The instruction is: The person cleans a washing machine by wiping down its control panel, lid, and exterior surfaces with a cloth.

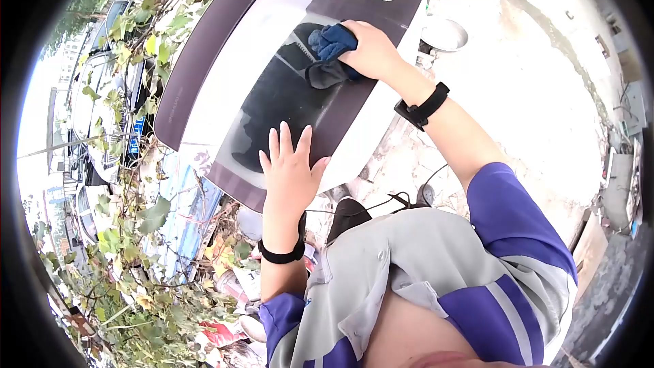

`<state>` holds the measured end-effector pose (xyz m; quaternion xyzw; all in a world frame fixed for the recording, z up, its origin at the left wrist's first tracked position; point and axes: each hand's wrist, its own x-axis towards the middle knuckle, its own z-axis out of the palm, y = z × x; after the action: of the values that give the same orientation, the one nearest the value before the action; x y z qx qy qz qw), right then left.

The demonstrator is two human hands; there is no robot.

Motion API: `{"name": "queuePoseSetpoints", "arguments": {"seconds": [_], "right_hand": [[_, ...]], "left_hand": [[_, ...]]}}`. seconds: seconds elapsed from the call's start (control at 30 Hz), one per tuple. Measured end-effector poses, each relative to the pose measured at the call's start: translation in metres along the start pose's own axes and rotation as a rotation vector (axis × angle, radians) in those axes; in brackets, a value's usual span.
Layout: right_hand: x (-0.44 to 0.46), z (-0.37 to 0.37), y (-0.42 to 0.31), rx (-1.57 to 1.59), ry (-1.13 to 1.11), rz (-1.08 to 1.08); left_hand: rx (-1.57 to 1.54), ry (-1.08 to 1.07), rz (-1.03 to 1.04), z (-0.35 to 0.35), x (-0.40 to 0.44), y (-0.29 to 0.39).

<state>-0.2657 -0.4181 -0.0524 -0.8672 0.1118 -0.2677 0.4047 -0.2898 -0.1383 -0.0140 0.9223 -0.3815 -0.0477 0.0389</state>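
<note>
A bunched, soft dark-blue fabric cloth (332,42) sits against a dark, smooth window (276,105) in a glossy purple-brown and white panel (346,110), gripped by the right hand (371,51). The left hand (289,170), fingers spread, is at the panel's near end. Green leafy vines (153,215) crowd the left edge; pale ground (507,82) with a round metal basin (444,34) opens rightward.

Glass-windowed panel (196,68) cropped at top; blue cloth (332,42) part-covered.
Right-hand grip (371,51) hides the cloth's near end. Left-hand grip (287,170) blocks a lower corner of the dark glass pane (272,105). Border print (176,105) too small to read. Licence plate (137,136) blurred, parked car (92,95) broken up by vines (155,215). Grey-purple shirt (422,238) covers most of one shoe (347,215), runs off bottom edge.
</note>
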Motion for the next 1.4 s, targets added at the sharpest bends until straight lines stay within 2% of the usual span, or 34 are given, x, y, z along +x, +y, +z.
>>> {"name": "queuePoseSetpoints", "arguments": {"seconds": [0.03, 0.07, 0.1, 0.2, 0.37, 0.53, 0.6, 0.7, 0.77, 0.83, 0.9, 0.97, 1.03, 1.3, 1.4], "right_hand": [[-0.013, -0.004, -0.002, -0.032, -0.016, -0.049], [-0.026, -0.009, -0.006, -0.025, -0.093, 0.004], [-0.037, -0.010, 0.000, -0.002, -0.085, -0.100], [-0.046, -0.010, 0.015, 0.051, -0.077, -0.235], [-0.038, -0.023, 0.034, -0.285, -0.010, -0.215], [0.001, -0.013, 0.056, -0.377, 0.117, -0.304], [0.018, -0.015, 0.067, -0.388, 0.072, -0.312], [0.046, -0.032, 0.082, -0.429, 0.005, -0.377], [0.065, -0.049, 0.110, -0.419, 0.014, -0.441], [0.090, -0.076, 0.140, -0.464, -0.036, -0.415], [0.119, -0.103, 0.173, -0.483, -0.101, -0.423], [0.152, -0.129, 0.181, -0.549, -0.240, -0.385], [0.185, -0.137, 0.193, -0.581, -0.287, -0.411], [0.317, -0.113, 0.196, -0.641, -0.613, -0.640], [0.381, -0.095, 0.197, -0.638, -0.594, -0.795]], "left_hand": [[-0.044, 0.040, -0.007, 0.013, 0.008, 0.025], [-0.046, 0.123, -0.056, 0.029, 0.018, 0.047], [-0.040, 0.222, -0.110, 0.042, 0.034, 0.064], [-0.046, 0.435, -0.059, 0.059, 0.077, 0.092], [-0.014, 0.485, -0.136, 0.043, 0.116, 0.120], [0.012, 0.342, -0.232, 0.045, 0.159, 0.132], [0.026, 0.302, -0.276, 0.038, 0.173, 0.141], [0.170, 0.383, -0.275, 0.051, 0.202, 0.158], [0.091, 0.429, -0.269, 0.057, 0.227, 0.176], [-0.089, 0.441, -0.195, 0.055, 0.254, 0.195], [-0.119, 0.372, -0.121, 0.059, 0.284, 0.207], [-0.128, 0.340, -0.092, 0.054, 0.307, 0.218], [-0.136, 0.308, -0.060, 0.047, 0.322, 0.221], [-0.026, -0.101, -0.082, -0.029, 0.321, 0.199], [0.073, -0.188, -0.156, -0.050, 0.375, 0.186]]}}
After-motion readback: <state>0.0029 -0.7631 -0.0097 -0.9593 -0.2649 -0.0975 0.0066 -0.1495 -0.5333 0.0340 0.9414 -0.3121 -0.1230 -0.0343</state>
